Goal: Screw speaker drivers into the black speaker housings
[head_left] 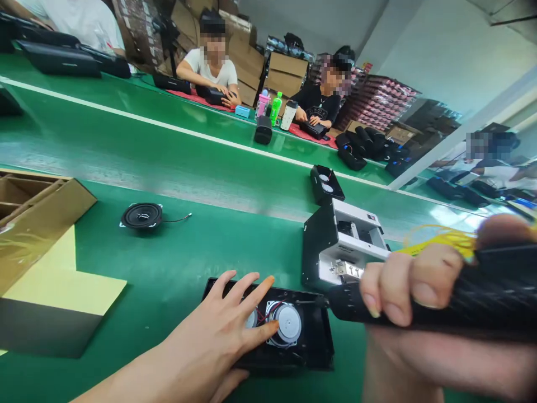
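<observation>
Black case (312,336) lies on the green table (168,257), left hand (222,330) spread open across it, right hand (419,282) closed round a screwdriver (348,303), seemingly driving a screw, calling for a steady tip.

Far side of the green tabletop (201,151): a pink bottle (262,106), a bright green bottle (276,109) and a pale patterned tumbler with a dark lid (289,116) stand close together, with a small light-blue box (242,111) near the pink bottle. To their left, a person in a white shirt (216,70); to their right, a person in a black shirt (325,103). Behind, brown cardboard cartons (247,56) and a tall pink-and-white stack (377,101), apparently wrapped packs, though blurred. Near left: an open brown cardboard carton with inner dividers (50,218).
</observation>
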`<state>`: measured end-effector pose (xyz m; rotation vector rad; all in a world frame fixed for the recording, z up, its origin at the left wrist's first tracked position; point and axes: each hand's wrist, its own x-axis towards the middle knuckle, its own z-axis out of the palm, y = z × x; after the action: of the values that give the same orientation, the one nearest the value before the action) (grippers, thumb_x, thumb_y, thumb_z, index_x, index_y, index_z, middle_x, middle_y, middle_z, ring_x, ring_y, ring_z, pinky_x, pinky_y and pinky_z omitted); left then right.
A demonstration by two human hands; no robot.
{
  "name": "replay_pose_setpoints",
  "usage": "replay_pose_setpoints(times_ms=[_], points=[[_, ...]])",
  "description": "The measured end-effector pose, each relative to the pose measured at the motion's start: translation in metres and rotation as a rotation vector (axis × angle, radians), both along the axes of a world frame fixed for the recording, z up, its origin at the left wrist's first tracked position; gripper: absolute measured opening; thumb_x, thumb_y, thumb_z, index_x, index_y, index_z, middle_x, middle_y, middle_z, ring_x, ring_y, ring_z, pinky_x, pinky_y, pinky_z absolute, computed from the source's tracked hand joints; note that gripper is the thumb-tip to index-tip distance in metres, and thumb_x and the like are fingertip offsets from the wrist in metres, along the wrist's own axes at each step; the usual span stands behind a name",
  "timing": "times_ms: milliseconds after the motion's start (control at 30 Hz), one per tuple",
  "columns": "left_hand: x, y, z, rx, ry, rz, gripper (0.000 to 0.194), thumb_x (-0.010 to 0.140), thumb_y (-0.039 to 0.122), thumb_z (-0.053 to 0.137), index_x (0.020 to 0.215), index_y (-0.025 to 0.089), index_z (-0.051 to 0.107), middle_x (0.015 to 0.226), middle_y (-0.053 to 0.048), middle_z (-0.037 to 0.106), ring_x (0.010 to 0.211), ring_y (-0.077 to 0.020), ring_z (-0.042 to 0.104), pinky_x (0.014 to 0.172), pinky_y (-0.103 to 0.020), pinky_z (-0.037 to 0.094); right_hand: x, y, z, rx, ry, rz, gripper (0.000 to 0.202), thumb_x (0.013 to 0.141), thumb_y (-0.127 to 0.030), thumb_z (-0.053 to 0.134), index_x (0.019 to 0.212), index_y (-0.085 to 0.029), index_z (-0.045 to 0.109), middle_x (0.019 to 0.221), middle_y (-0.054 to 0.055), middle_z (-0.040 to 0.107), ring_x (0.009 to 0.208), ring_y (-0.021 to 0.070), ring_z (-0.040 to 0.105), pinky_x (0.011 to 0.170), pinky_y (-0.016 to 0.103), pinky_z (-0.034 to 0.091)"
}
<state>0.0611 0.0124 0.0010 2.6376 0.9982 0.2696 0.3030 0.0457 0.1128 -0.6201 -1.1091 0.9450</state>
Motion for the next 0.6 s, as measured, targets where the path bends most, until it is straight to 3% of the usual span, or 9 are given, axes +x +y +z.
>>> replay_pose_setpoints(times_ms=[100, 233, 600], points=[[0.000, -0.001, 0.001, -0.003, -0.018, 0.021, 0.072, 0.086, 0.042, 0.077, 0.152, 0.042, 0.049, 0.176, -0.017, 0.025, 0.155, -0.0490, 0.033, 0.115, -0.081, 0.027, -0.030, 0.008, -0.020, 0.048, 0.025, 0.039, 0.056, 0.082, -0.075, 0.074, 0.120, -0.033, 0.072, 0.058, -0.007, 0.058, 0.034, 0.0120, 0.044, 0.032, 0.026, 0.040], [0.000, -0.001, 0.002, -0.005, -0.037, 0.006, 0.070, 0.086, 0.039, 0.076, 0.152, 0.039, 0.051, 0.175, -0.018, 0.029, 0.154, -0.0488, 0.036, 0.116, -0.079, 0.028, -0.046, 0.014, -0.039, -0.007, 0.012, 0.087, 0.065, 0.085, -0.085, 0.060, 0.121, -0.032, 0.070, 0.061, -0.006, 0.060, 0.035, 0.0124, 0.047, 0.033, 0.025, 0.043], [0.001, 0.001, 0.000, 0.039, -0.037, 0.008, 0.064, 0.089, 0.046, 0.073, 0.149, 0.036, 0.055, 0.174, -0.017, 0.031, 0.150, -0.0473, 0.038, 0.115, -0.077, 0.028, -0.054, 0.021, -0.058, -0.042, -0.030, 0.091, 0.066, 0.085, -0.086, 0.056, 0.118, -0.029, 0.068, 0.060, -0.007, 0.058, 0.036, 0.0112, 0.048, 0.036, 0.023, 0.043]])
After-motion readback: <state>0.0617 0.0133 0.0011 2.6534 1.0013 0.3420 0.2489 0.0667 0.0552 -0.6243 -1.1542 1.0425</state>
